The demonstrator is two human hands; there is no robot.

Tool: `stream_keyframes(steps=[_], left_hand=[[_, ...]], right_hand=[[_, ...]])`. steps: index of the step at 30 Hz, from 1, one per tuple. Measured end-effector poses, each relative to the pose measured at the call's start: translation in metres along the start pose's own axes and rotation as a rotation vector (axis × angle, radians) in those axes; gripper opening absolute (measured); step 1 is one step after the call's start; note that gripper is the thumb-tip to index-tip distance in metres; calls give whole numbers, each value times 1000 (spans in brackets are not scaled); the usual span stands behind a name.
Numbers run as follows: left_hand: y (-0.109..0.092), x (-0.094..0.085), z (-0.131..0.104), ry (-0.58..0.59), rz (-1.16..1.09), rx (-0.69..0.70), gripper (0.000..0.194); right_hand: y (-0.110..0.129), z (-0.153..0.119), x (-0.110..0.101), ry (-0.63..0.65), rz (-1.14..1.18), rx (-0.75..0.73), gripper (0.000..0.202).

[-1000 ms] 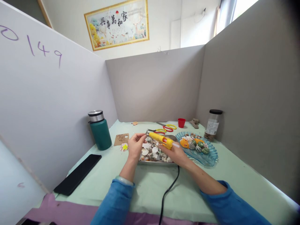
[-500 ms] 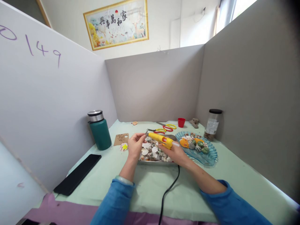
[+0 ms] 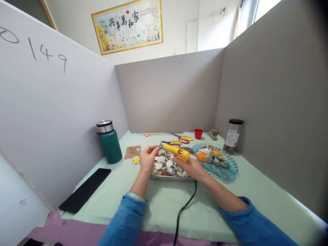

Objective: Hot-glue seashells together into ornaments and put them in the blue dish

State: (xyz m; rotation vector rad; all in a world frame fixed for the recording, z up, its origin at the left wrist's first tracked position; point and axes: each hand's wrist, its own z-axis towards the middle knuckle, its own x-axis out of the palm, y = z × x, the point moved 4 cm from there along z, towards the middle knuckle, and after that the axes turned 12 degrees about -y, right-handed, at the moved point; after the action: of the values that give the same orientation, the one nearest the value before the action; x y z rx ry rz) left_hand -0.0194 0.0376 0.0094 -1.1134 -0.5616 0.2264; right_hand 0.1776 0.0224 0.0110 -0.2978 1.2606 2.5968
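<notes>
My right hand (image 3: 190, 166) is wrapped round a yellow hot glue gun (image 3: 175, 151), whose nozzle points left. A clear glue stick pokes out of its rear end, and a black cord (image 3: 185, 206) runs down toward me. My left hand (image 3: 148, 158) has its fingertips pinched together right at the nozzle; whatever they hold is too small to make out. Beneath both hands lies a metal tray (image 3: 169, 177) full of mixed seashells (image 3: 167, 164). Left of my left hand are a brown card (image 3: 132, 151) and a small round piece with a yellow star (image 3: 136, 160).
A blue scalloped plate (image 3: 232, 172) with shells and stones stands at right, near a black-lidded jar (image 3: 232, 136). Behind are scissors (image 3: 183, 139) and a red cup (image 3: 198, 134). At left are a green bottle (image 3: 109, 145) and a black flat slab (image 3: 85, 190). Grey partitions (image 3: 169, 95) enclose the table.
</notes>
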Motion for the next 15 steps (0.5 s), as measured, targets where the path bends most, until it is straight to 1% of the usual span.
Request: stream_keyframes(steps=[5,15], left_hand=[[-2,1,-2,12,-47,-50,31],[-9,5,-6,5,-126,-117,33]], right_hand=[[1,0,-1,-27,-16,46,33],[-1,-1,0,-1,9,-28,29]])
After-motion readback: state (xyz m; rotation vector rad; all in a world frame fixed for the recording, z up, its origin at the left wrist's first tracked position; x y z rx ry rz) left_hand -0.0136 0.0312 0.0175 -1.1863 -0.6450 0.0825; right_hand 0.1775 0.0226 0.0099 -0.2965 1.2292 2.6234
